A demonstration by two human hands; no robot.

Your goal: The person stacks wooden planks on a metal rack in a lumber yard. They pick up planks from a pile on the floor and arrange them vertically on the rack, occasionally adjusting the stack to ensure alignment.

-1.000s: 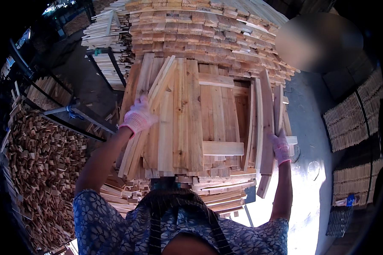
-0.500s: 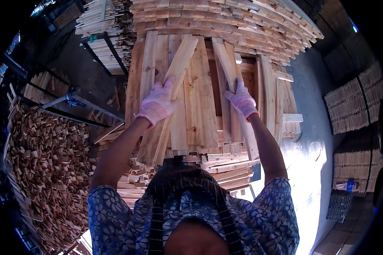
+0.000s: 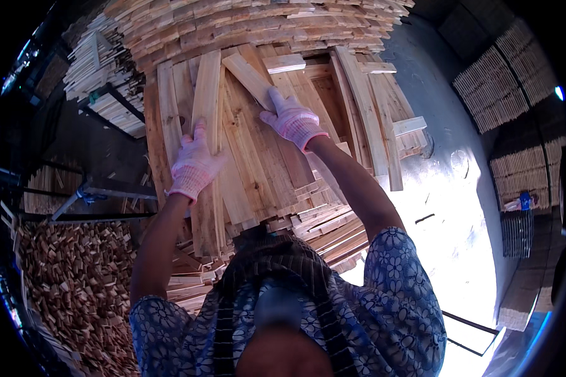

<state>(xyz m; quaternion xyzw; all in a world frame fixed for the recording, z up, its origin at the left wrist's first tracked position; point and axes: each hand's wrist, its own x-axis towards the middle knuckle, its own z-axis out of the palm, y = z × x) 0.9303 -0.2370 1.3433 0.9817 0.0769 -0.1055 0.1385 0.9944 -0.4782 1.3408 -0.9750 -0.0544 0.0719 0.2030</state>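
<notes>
Both my hands wear white-pink knitted gloves. My left hand (image 3: 197,163) is closed on a long wooden plank (image 3: 206,94) that lies slantwise over a layer of boards; its palm hides part of the wood. Farther right, my right hand (image 3: 294,119) grips another wooden plank (image 3: 248,78), thumb on one side and fingers along the other. That plank's far end points toward the left one, and my hand and forearm cover much of the rest. Beneath both, side by side, are several flat boards (image 3: 251,151) on top of the stack.
A tall pile of layered boards (image 3: 251,28) rises at the far side. Loose planks (image 3: 361,100) and short crosspieces (image 3: 410,125) lie at the right. Small offcuts (image 3: 75,289) heap up at the lower left, near a metal frame (image 3: 116,187). Bundled slats (image 3: 525,169) stand far right.
My right hand has brought its plank leftward, from beside the gap onto the middle boards. My left hand keeps its hold on the slanted plank. The whole view has turned.
</notes>
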